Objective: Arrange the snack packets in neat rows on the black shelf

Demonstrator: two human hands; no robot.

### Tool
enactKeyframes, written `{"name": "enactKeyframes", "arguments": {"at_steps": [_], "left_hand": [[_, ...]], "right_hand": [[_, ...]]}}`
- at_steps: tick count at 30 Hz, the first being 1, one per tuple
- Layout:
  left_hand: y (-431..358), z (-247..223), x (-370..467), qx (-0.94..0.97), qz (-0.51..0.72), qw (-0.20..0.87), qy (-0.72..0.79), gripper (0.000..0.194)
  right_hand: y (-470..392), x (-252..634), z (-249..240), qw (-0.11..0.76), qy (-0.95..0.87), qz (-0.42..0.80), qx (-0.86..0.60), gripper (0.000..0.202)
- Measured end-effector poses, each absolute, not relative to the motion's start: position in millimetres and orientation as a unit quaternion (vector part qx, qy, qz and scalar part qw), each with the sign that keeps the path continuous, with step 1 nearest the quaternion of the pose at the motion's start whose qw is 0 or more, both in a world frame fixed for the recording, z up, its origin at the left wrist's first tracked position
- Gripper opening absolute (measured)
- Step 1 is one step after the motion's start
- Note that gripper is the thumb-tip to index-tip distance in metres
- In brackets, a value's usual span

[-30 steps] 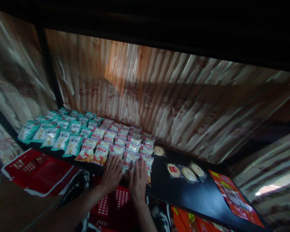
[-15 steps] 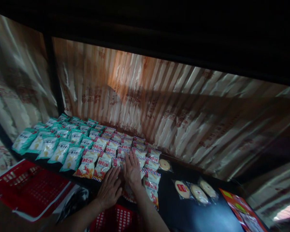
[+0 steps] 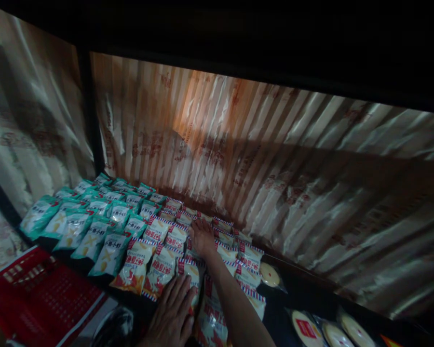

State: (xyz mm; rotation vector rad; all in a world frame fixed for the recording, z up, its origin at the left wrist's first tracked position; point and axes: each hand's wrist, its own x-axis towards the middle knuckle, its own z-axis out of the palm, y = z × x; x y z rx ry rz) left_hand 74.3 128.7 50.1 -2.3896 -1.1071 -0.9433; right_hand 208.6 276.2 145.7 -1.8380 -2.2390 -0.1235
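Note:
My left hand (image 3: 174,311) lies flat with its fingers stretched out, on the lower part of a white and red snack bag (image 3: 188,275) in the front row. Farther back, my right hand (image 3: 203,239) rests on the packed rows of the same kind of bag, its fingers bent slightly downward over them. No bag is visibly lifted by either hand. Under my right forearm another white and red snack bag (image 3: 212,313) is partly covered. To the left stand several rows of teal and white snack bags (image 3: 111,250), leaning back side by side.
A red plastic basket (image 3: 54,294) sits at the lower left, beside a dark plastic bag (image 3: 114,327). Round wrapped crackers (image 3: 269,274) lie to the right on the black shelf (image 3: 292,289). Striped wrinkled sheeting (image 3: 217,144) hangs behind, and a dark beam crosses overhead.
My right hand has moved back over the rows, away from my left hand. My left hand has come nearer to me. The view has shifted closer to the bags.

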Motion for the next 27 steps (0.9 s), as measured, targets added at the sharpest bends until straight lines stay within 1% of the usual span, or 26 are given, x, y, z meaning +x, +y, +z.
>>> {"name": "enactKeyframes", "arguments": {"at_steps": [4, 10, 16, 18, 21, 24, 27], "left_hand": [[129.1, 50.1, 73.9, -0.842, -0.323, 0.172, -0.395, 0.057], [126.2, 54.8, 74.3, -0.844, -0.322, 0.156, -0.4, 0.057], [124.6, 54.2, 74.8, -0.848, -0.3, 0.153, -0.409, 0.058], [124.5, 54.1, 74.6, -0.849, -0.303, 0.148, -0.407, 0.058], [123.9, 53.5, 74.6, -0.849, -0.314, 0.134, -0.403, 0.058], [123.3, 51.1, 75.0, -0.853, -0.311, 0.121, -0.402, 0.058], [123.3, 49.2, 74.8, -0.857, -0.314, 0.118, -0.392, 0.058]], "right_hand": [[280.0, 212.2, 144.4, 0.107, -0.767, -0.054, -0.63, 0.041], [280.8, 211.8, 139.5, 0.113, -0.748, -0.066, -0.651, 0.043], [280.7, 206.9, 142.9, 0.126, -0.756, -0.056, -0.64, 0.039], [273.9, 208.0, 145.8, 0.154, -0.755, -0.06, -0.635, 0.039], [251.5, 217.0, 148.7, 0.237, -0.734, -0.083, -0.631, 0.04], [213.0, 235.3, 145.8, 0.334, -0.697, -0.118, -0.624, 0.045], [163.9, 258.6, 133.1, 0.389, -0.656, -0.154, -0.628, 0.049]]}}
